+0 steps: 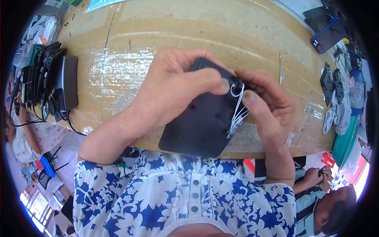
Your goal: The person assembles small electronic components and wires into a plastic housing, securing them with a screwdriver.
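A flat black rectangular piece (197, 122) with rounded corners is tilted above the table's near edge. My left hand (169, 79) is closed on its upper part, thumb on the face and fingers behind. At its upper right corner is a small black fitting with a white cord loop (237, 91) through it. Several thin white strings (239, 114) hang from there along the right edge. My right hand (272, 102) is closed at that corner, its thumb and forefinger bent around the fitting and cord. What sits between those fingertips is partly hidden.
The brown table (158, 27) has a shiny film over it. Upright black pieces (43, 75) stand at the left with a dark box and cables. At the right lie a blue-edged phone (328, 34), black parts, white cloth (341, 114) and a teal basin (345, 142). Other people sit either side.
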`<state>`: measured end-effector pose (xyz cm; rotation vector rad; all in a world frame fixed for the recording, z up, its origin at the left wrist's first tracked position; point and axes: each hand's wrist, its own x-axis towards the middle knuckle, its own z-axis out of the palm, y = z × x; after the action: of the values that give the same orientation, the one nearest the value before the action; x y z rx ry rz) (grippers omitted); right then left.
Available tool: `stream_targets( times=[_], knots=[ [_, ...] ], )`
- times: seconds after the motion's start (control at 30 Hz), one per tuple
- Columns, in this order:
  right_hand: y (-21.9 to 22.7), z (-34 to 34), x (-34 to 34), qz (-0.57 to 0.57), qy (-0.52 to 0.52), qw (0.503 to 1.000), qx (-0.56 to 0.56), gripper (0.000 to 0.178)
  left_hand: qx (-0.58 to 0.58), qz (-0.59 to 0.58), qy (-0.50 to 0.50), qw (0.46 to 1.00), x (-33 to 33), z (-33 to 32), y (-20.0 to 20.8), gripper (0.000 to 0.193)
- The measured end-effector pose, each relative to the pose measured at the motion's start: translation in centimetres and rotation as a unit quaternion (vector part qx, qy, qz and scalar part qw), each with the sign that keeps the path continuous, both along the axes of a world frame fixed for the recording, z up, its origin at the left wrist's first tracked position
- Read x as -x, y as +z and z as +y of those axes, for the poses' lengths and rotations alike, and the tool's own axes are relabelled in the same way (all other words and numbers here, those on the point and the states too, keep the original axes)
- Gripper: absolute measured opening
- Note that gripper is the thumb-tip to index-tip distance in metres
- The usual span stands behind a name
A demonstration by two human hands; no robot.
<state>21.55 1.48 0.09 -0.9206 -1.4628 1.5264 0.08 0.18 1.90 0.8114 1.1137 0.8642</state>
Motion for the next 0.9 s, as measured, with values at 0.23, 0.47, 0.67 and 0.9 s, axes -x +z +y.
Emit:
stream_targets(
  times=[0.23,0.47,0.67,0.9],
  knots=[
    [-1.1,0.0,0.3,-0.053,-0.018,0.990,-0.128,0.026,-0.028,-0.010,0.007,1.000,-0.1,0.2,-0.8,0.021],
    [-0.8,0.0,0.4,-0.031,0.000,0.996,-0.079,0.030,-0.026,-0.001,0.013,1.000,0.1,0.1,-0.8,0.020],
    [-1.4,0.2,0.6,0.002,0.004,0.998,-0.066,0.030,-0.053,-0.026,0.060,0.996,-0.4,0.2,-1.3,0.010],
    [-1.6,0.1,0.4,0.028,0.002,0.998,-0.048,0.030,-0.059,-0.015,0.055,0.997,-0.5,0.1,-1.3,0.009]
  ],
)
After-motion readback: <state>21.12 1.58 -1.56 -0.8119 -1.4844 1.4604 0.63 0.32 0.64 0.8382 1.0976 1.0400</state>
